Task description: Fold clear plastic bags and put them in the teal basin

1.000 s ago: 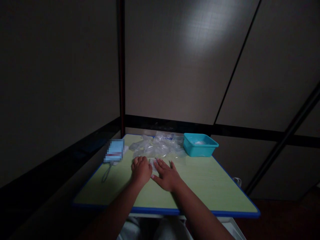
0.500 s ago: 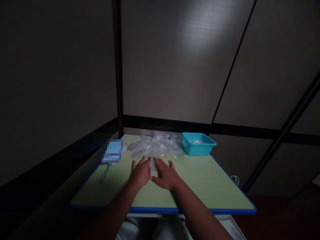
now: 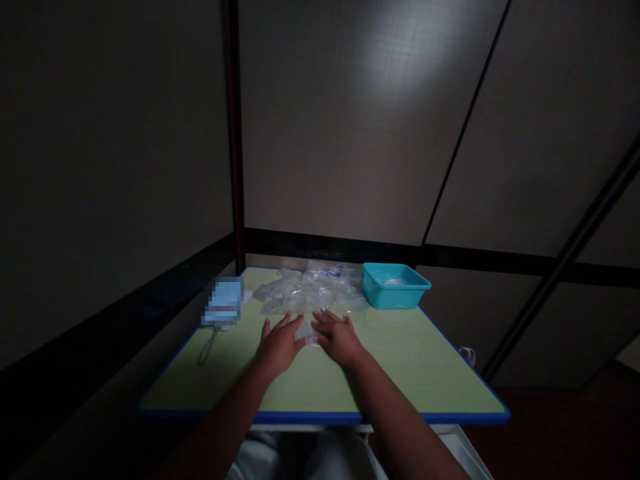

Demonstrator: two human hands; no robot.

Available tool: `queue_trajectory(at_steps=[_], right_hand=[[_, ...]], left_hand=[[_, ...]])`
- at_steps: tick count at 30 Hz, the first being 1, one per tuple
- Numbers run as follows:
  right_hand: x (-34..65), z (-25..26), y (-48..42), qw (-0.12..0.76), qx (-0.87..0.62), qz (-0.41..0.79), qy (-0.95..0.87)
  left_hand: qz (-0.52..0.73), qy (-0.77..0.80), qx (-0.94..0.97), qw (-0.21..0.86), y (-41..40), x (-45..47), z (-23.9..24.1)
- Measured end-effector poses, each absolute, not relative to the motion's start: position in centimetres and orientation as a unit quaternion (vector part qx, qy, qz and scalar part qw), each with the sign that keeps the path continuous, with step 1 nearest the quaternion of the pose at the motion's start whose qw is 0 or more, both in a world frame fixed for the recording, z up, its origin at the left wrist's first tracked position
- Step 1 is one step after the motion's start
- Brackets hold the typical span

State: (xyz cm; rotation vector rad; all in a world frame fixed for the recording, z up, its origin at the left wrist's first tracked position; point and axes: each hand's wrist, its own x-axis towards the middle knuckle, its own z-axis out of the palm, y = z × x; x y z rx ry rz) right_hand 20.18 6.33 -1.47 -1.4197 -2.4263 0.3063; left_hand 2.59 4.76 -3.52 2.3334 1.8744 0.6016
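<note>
Between my two hands a small clear plastic bag [image 3: 305,331] lies flat on the pale green table [image 3: 400,363]. My left hand [image 3: 281,341] rests at the bag's left side, fingers spread and pointing away from me, thumb at the bag's near edge. At the right side, my right hand [image 3: 340,338] lies palm down with its fingers stretched out, touching the bag's edge. Just beyond my fingertips spreads a loose heap of crumpled clear plastic bags [image 3: 320,292].
A turquoise plastic basket [image 3: 397,297] with something whitish inside stands at the back right. On the left lies a light blue, blurred-out item [image 3: 223,301] with a strap loop [image 3: 206,347]. Dark-framed wall panels [image 3: 335,133] rise behind the table's blue edge.
My right hand has shifted slightly right, its thumb drawn in toward the bag, and more of the bag shows. My left hand stays nearly in place, its thumb now over the bag's edge.
</note>
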Motion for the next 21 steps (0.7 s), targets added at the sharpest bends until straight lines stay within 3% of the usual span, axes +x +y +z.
queue_trajectory(at_steps=[9,15,21], right_hand=[[20.9,-1.4,6.0,0.106,-0.504,0.121,-0.849],[21.0,-1.7,6.4,0.106,-0.501,0.117,-0.851],[21.1,-1.7,6.5,0.106,-0.501,0.119,-0.851]], left_hand=[[0.188,0.605,0.772,0.052,4.0,1.8,-2.9],[0.174,0.476,0.859,0.072,3.1,2.5,-2.1],[0.144,0.486,0.86,0.057,2.7,3.0,-2.2]])
